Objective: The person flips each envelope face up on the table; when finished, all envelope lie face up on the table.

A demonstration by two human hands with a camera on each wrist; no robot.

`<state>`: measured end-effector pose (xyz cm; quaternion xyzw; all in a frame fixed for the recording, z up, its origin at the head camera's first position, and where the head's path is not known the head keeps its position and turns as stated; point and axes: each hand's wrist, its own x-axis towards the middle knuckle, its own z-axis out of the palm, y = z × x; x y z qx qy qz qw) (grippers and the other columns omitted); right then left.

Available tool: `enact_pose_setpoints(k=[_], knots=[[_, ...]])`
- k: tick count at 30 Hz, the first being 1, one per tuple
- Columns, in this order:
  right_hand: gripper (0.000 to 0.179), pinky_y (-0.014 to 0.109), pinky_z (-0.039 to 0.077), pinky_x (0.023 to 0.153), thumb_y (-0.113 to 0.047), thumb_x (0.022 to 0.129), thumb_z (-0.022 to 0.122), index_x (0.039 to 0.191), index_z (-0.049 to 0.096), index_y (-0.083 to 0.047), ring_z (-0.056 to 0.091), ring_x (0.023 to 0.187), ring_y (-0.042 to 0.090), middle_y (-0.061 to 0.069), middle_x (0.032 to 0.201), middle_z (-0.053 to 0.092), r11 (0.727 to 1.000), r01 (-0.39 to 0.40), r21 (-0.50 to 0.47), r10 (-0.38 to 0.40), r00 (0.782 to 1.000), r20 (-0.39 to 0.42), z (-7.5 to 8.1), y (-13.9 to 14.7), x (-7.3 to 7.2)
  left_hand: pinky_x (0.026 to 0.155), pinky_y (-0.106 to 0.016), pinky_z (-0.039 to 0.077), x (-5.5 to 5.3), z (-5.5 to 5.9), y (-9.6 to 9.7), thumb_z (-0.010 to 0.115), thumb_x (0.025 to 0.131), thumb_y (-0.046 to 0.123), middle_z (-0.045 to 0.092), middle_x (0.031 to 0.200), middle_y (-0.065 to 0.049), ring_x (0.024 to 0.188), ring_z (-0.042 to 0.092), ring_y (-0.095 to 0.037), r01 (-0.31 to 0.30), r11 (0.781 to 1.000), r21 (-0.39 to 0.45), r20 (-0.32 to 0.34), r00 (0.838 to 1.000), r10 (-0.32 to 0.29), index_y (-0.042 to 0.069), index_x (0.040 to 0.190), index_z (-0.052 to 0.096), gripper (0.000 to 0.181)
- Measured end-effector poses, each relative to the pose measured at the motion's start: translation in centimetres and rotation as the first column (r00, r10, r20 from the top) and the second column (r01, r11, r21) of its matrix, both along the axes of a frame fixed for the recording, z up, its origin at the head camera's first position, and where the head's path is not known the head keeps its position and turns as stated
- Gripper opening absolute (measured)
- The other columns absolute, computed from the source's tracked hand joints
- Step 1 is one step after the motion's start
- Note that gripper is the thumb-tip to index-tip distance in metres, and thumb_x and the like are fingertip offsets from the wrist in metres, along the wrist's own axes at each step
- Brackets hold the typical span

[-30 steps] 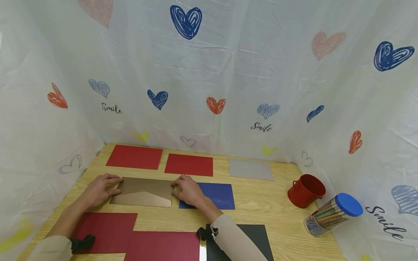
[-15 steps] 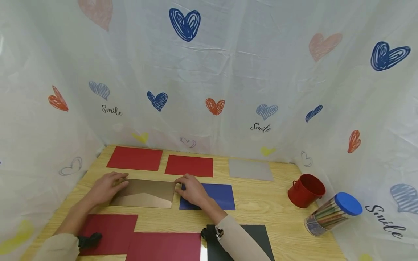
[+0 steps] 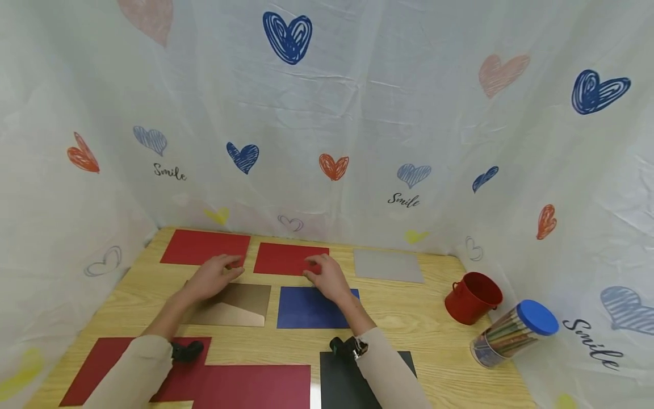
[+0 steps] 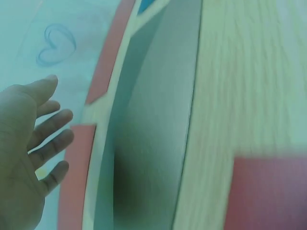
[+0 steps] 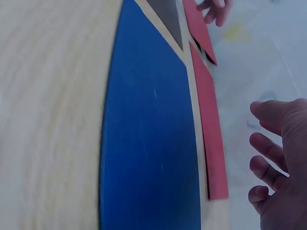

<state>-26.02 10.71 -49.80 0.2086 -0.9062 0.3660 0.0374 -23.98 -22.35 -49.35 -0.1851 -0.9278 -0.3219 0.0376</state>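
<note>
In the head view my left hand (image 3: 212, 277) is raised over the far left part of a brown rectangular sheet (image 3: 237, 304), with nothing held. The left wrist view shows its fingers (image 4: 50, 129) apart and loosely bent. My right hand (image 3: 329, 277) hovers above the top edge of a blue sheet (image 3: 306, 309), overlapping the corner of the smaller red sheet (image 3: 281, 258). Its fingers (image 5: 268, 146) are relaxed and hold nothing. A larger red sheet (image 3: 199, 246) lies behind my left hand. The blue sheet (image 5: 148, 120) fills the middle of the right wrist view.
A grey sheet (image 3: 388, 266) lies at the back right. Two dark red sheets (image 3: 255, 386) and a black sheet (image 3: 342, 383) lie near the front. To the right stand a red bucket (image 3: 472, 298) and a blue-lidded jar of pencils (image 3: 513, 335). A heart-printed curtain (image 3: 306, 113) encloses the table.
Both hands have left the brown sheet's side edges. The left hand has moved right and away from me; the right hand has moved right and farther back, uncovering more of the blue sheet.
</note>
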Motion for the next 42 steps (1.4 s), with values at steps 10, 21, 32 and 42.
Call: enact_pose_setpoints(k=[10, 21, 32, 42], knots=[[0.042, 0.035, 0.05, 0.069, -0.02, 0.095, 0.071, 0.134, 0.063, -0.006, 0.061, 0.082, 0.021, 0.015, 0.12, 0.066, 0.989, 0.136, -0.058, -0.13, 0.987, 0.098, -1.0, 4.1, -2.3, 0.091, -0.057, 0.05, -2.1, -0.1, 3.1, 0.062, 0.101, 0.02, 0.064, 0.124, -0.027, 0.109, 0.063, -0.043, 0.029, 0.999, -0.014, 0.029, 0.999, -0.029, -0.01, 0.137, 0.055, 0.047], [0.046, 0.048, 0.05, 0.096, -0.017, 0.093, 0.072, 0.137, 0.06, -0.007, 0.062, 0.117, 0.032, 0.012, 0.125, 0.067, 0.984, 0.172, -0.039, -0.165, 0.974, 0.153, -2.3, 5.5, -2.4, 0.09, -0.057, 0.051, -2.9, -0.8, 4.2, 0.061, 0.101, 0.02, 0.065, 0.124, -0.028, 0.111, 0.062, -0.045, 0.015, 1.0, -0.018, 0.064, 0.998, -0.014, -0.01, 0.137, 0.054, 0.047], [0.053, 0.048, 0.047, 0.102, -0.017, 0.095, 0.071, 0.144, 0.053, -0.005, 0.057, 0.127, 0.032, 0.013, 0.137, 0.062, 0.996, 0.09, 0.024, -0.093, 0.98, 0.176, -2.1, 5.4, -2.0, 0.081, -0.047, 0.057, -2.9, -1.6, 4.4, 0.059, 0.1, 0.011, 0.06, 0.132, -0.028, 0.108, 0.065, -0.04, -0.01, 0.997, 0.074, 0.123, 0.992, 0.001, -0.01, 0.141, 0.049, 0.047], [0.038, 0.037, 0.05, 0.079, -0.008, 0.102, 0.056, 0.14, 0.057, -0.005, 0.062, 0.086, 0.021, 0.011, 0.134, 0.063, 0.994, 0.102, -0.024, -0.096, 0.98, 0.174, -2.4, 5.6, -2.2, 0.072, -0.035, 0.053, -3.0, -1.4, 4.1, 0.056, 0.096, 0.0, 0.06, 0.132, -0.029, 0.099, 0.064, -0.031, -0.001, 0.991, 0.137, 0.154, 0.988, -0.02, -0.011, 0.142, 0.048, 0.047]])
